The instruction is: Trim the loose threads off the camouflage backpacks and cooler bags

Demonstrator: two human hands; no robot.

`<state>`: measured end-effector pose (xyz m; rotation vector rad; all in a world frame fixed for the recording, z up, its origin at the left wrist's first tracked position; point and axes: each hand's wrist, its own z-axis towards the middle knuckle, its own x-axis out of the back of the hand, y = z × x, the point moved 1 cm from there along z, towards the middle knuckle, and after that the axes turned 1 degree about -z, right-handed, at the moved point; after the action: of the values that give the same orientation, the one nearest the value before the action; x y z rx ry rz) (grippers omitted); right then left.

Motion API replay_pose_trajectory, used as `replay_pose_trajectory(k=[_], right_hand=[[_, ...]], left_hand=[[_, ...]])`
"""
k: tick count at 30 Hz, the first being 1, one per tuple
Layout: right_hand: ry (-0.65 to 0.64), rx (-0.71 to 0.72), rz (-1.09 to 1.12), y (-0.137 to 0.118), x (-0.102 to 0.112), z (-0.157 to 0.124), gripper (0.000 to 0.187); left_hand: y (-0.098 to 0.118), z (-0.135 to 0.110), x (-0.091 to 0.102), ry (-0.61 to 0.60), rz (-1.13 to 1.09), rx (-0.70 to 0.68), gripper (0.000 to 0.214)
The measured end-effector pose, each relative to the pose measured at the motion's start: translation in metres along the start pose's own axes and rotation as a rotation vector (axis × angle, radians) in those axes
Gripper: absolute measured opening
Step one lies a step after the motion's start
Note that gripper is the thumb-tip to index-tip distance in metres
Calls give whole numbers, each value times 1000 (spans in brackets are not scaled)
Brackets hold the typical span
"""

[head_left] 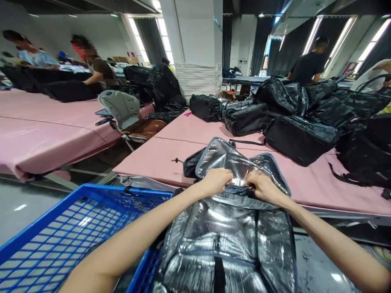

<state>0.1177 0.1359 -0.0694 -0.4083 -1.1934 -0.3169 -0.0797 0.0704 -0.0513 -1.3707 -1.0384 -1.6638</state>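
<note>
A bag with a shiny silver foil lining (pixel 218 228) hangs over the near edge of the pink table, its lining facing me. Its foil-lined flap (pixel 224 156) lies on the tabletop beyond my hands. My left hand (pixel 218 180) is closed on the bag's edge, with the fingers curled over it. Close by on the right, my right hand (pixel 262 185) also grips that edge, its fingertips bent in toward a dark seam. What lies under the fingers is partly hidden. A black strap (pixel 219 274) runs down the lining.
A blue plastic basket (pixel 100 191) stands at lower left. Several black bags (pixel 301 138) are piled on the pink table (pixel 159 158). A grey chair (pixel 120 108) stands between the tables. Co-workers (pixel 94 65) work at the left and at the back right (pixel 308 63).
</note>
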Motion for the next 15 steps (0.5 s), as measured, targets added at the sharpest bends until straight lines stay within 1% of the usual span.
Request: replay_pose_trajectory(k=[2, 3, 5, 7, 8, 13, 15], right_hand=[[-136, -78, 160, 12, -15, 5, 10], [-177, -97, 210, 17, -22, 8, 8], [-191, -109, 248, 26, -32, 13, 13], [-212, -118, 296, 32, -38, 17, 15], [-224, -121, 319, 34, -40, 19, 16], [-257, -124, 387, 39, -42, 21, 16], [-253, -127, 398, 38, -43, 22, 15]], left_hand=[[-5, 2, -21, -25, -7, 12, 12], [-8, 2, -30, -9, -8, 4, 10], [-13, 1, -42, 68, 5, 0, 12], [-16, 1, -47, 123, 26, 17, 14], [-17, 2, -48, 129, 26, 20, 14], [-21, 9, -51, 100, -41, -42, 16], [-21, 12, -51, 97, -69, -34, 20]])
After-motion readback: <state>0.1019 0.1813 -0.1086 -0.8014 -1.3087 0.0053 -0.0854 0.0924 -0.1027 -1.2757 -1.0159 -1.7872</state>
